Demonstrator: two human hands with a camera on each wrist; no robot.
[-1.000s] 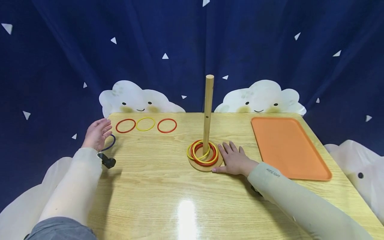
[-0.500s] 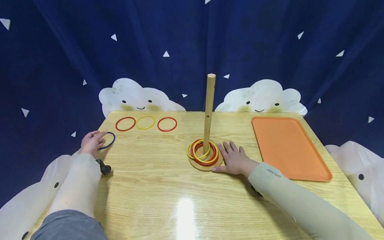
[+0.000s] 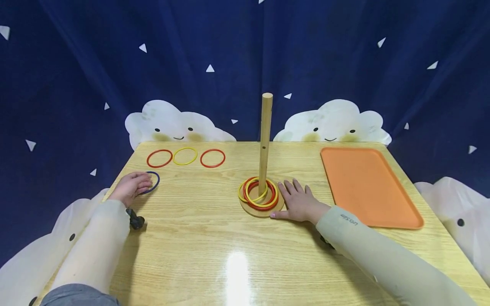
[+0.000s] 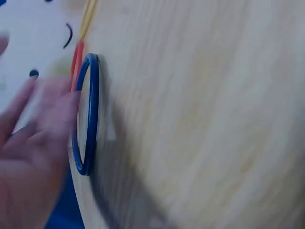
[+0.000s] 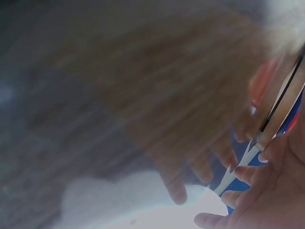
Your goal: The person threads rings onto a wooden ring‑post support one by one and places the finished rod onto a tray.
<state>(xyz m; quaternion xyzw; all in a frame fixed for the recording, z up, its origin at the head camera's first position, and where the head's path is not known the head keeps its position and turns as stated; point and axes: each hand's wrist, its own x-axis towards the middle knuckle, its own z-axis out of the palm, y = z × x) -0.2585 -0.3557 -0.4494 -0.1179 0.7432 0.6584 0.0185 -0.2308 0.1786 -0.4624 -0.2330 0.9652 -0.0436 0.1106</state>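
My left hand (image 3: 131, 187) is at the table's left side, its fingers reaching right over the near-left part of a blue ring (image 3: 158, 182). In the left wrist view the blue ring (image 4: 93, 114) lies low over the tabletop, nearly whole in sight; the blurred fingers (image 4: 55, 117) overlap its left edge. My right hand (image 3: 300, 204) lies palm down with spread fingers, fingertips and thumb at the round base (image 3: 257, 213) of a wooden post (image 3: 265, 136). Several red and yellow rings (image 3: 272, 200) lie around the post's foot.
Along the back left of the wooden table (image 3: 191, 246) lie a red ring (image 3: 148, 163), a yellow ring (image 3: 174, 160) and another red ring (image 3: 201, 161). An orange tray (image 3: 367, 187) sits at the right. Behind hangs a dark blue curtain (image 3: 214, 34).
My left hand comes down onto the blue ring, then shifts right; the ring has slid a little right and toward me with it. The right hand stays put.
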